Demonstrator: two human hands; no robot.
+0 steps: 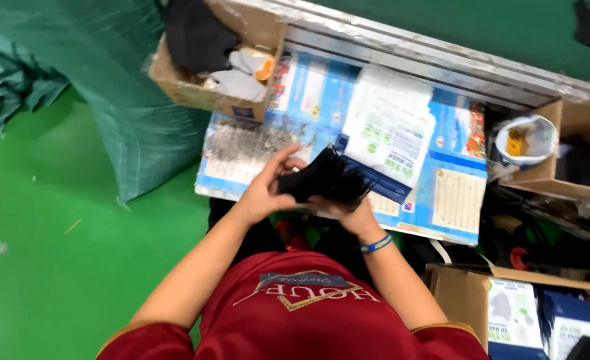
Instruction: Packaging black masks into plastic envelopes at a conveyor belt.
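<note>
Above the printed table [401,200], at the picture's centre, the left hand [265,193] and right hand [348,212] both clamp a black bundle [325,180]; white packets [388,123] lie at one o'clock, a cardboard box [208,93] at eleven.

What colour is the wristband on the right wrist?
Blue with a thin yellow stripe; the wristband shows best in the head view.

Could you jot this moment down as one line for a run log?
left hand: grips black bundle | right hand: holds it from beneath | below: printed worktop | cardboard box at far left
</note>
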